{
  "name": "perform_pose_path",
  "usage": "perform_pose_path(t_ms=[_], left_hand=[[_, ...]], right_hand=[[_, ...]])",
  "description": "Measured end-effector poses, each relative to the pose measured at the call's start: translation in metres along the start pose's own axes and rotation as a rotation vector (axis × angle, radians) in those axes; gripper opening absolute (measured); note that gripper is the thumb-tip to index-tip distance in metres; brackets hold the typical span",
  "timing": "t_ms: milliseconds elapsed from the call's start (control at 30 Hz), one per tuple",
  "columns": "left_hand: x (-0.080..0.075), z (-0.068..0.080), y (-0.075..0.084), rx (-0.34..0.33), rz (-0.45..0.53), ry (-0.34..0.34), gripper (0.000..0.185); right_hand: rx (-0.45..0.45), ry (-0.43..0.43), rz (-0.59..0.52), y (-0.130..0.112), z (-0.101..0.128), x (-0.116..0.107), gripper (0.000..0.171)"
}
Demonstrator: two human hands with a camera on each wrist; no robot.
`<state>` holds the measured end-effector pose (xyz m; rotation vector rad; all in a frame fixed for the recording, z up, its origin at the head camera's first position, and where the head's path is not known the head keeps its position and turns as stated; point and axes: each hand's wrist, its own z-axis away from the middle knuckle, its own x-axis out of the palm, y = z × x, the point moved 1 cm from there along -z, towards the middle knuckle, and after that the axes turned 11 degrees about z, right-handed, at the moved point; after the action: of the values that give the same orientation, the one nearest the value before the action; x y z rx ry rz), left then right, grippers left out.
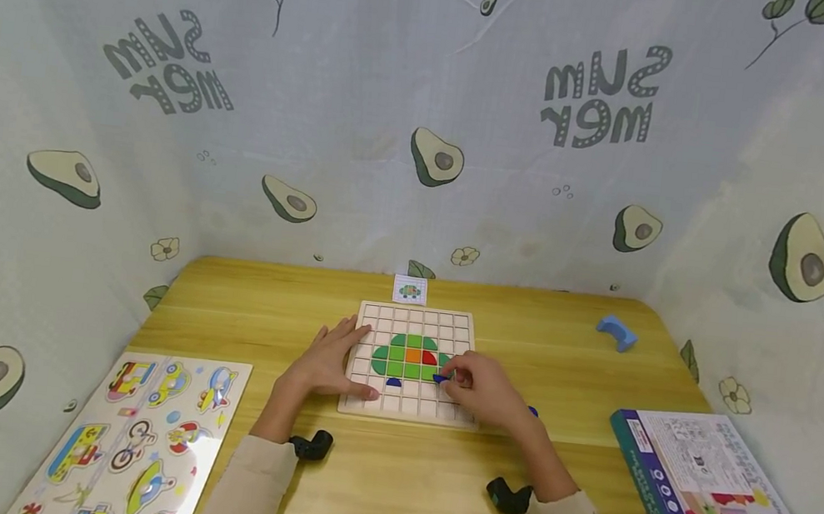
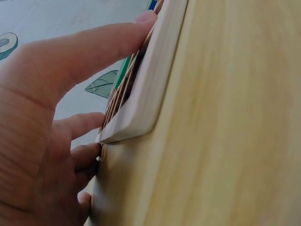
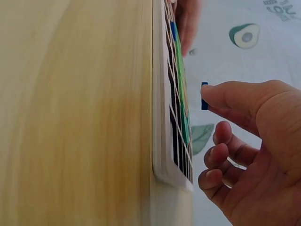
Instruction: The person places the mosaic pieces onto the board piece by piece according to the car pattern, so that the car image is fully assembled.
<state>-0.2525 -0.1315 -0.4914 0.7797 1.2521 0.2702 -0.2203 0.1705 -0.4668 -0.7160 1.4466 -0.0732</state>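
Note:
A square wooden grid board [image 1: 376, 313] lies on the table with green, orange and red pieces set in its cells. One blue half-round piece [image 1: 394, 382] sits in a cell below the green ones. My right hand [image 1: 484, 389] pinches a second blue piece [image 3: 204, 96] between thumb and index finger, held just above the board's right part. My left hand [image 1: 326, 361] rests at the board's left edge, fingers spread, its thumb [image 2: 141, 28] lying over the rim. A small pattern card [image 1: 410, 289] with a similar coloured figure lies behind the board.
Another blue piece [image 1: 533, 411] shows partly behind the right wrist. A light-blue bridge-shaped block [image 1: 617, 333] lies at the back right. A vehicle picture puzzle board [image 1: 137, 437] is at the left, and a printed box [image 1: 726, 499] at the right. Cloth walls enclose the table.

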Motion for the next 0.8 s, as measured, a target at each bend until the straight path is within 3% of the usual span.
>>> perform_pose_path(t_ms=[400,800], left_hand=[[0.001,0.000,-0.002,-0.009,-0.012,0.002,0.120],[-0.002,0.000,0.000,0.006,-0.015,-0.005,0.119]], right_hand=[[-0.042,-0.027,-0.011,-0.027,-0.013,0.025,0.005],[-0.109,-0.015,0.019,-0.040,-0.024,0.040,0.007]])
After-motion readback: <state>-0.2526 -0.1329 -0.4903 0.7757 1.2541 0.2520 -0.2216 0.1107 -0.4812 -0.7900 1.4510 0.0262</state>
